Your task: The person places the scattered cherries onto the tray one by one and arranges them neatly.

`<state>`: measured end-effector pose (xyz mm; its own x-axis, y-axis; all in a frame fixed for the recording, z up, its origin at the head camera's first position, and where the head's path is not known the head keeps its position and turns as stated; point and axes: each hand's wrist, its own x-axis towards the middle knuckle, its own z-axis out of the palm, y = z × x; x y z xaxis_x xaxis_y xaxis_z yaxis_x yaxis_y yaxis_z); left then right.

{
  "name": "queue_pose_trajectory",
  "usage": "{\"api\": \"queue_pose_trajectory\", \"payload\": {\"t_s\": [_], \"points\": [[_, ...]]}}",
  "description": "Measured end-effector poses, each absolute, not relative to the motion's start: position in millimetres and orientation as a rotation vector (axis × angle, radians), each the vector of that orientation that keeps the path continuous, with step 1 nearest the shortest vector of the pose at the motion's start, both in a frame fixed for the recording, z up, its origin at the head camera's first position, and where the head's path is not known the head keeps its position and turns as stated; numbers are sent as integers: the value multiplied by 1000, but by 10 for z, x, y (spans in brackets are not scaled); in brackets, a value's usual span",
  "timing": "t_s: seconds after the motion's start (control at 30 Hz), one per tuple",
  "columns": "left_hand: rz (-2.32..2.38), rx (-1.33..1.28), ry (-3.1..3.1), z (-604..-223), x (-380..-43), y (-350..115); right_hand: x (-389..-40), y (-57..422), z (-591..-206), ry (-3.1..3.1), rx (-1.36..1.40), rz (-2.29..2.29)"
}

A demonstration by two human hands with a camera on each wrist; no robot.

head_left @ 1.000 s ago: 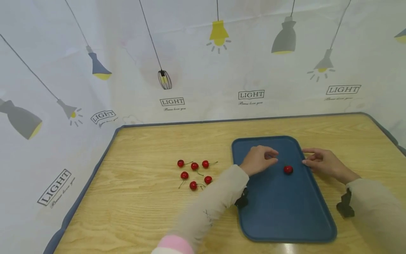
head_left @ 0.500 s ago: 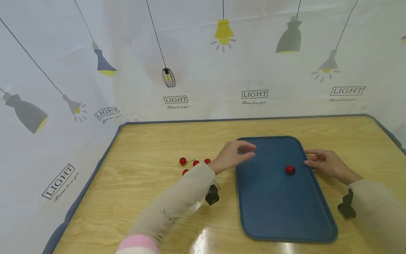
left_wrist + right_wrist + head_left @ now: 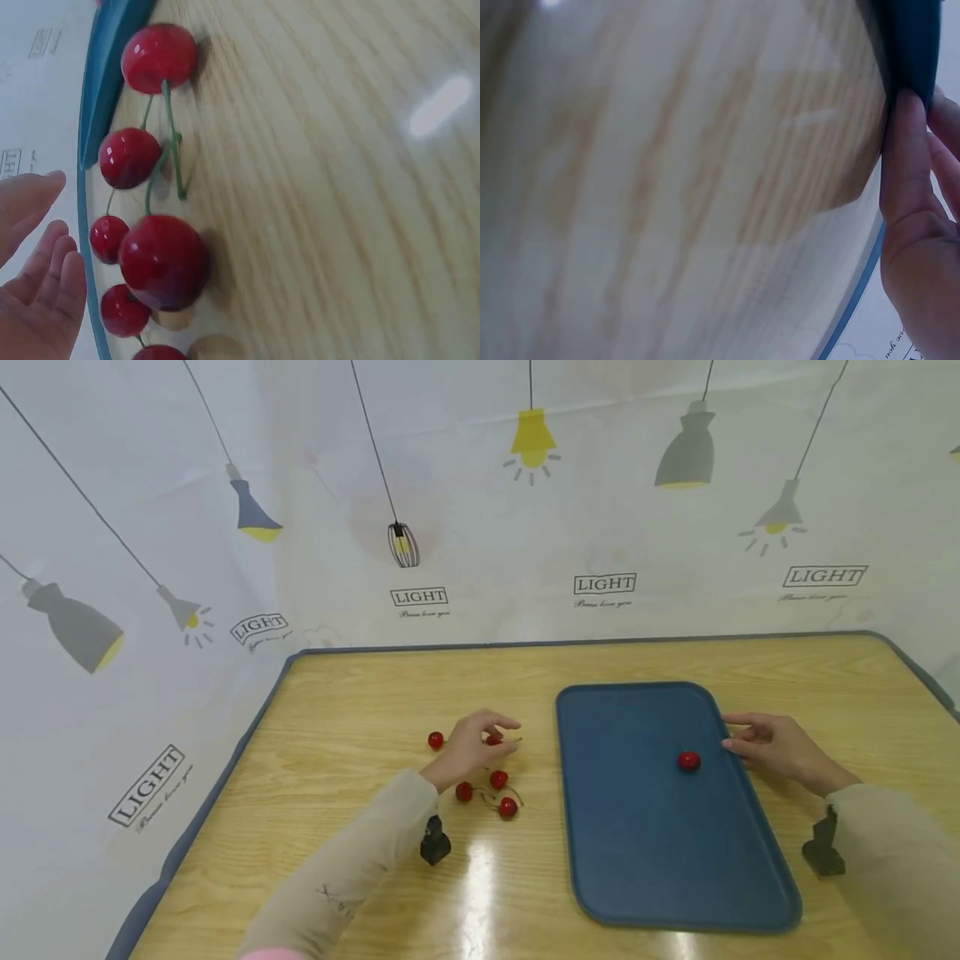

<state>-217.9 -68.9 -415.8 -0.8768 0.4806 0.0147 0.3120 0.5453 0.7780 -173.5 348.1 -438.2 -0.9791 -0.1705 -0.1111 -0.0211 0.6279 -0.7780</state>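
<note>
Over a group of red cherries (image 3: 507,808) with stems hovers my left hand (image 3: 468,747), thumb and fingers apart, holding nothing. It hides part of the group in the head view. The left wrist view shows several cherries (image 3: 165,262) close up beside the fingers (image 3: 71,289). A single cherry (image 3: 689,762) lies on the blue tray (image 3: 675,852), toward its right side. My right hand (image 3: 783,752) holds the tray's right rim; in the right wrist view its thumb (image 3: 907,150) presses one side of the tray edge (image 3: 915,45), with fingers on the other side.
The wooden table (image 3: 360,693) ends at a blue-edged border before a white backdrop (image 3: 480,485) printed with lamps. Dark wrist-camera mounts hang below both sleeves, the left mount (image 3: 435,841) near the cherries.
My left hand has moved left from above the tray to the cherry group, its fingers spread apart. My right hand has stayed at the tray's rim. The head view has shifted slightly.
</note>
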Motion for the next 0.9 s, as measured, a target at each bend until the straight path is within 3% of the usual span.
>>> {"api": "queue_pose_trajectory", "payload": {"t_s": [0.9], "points": [[1147, 487, 2601, -4390, -2367, -653, -1740, 3497, -4384, 2622, -166, -1321]]}}
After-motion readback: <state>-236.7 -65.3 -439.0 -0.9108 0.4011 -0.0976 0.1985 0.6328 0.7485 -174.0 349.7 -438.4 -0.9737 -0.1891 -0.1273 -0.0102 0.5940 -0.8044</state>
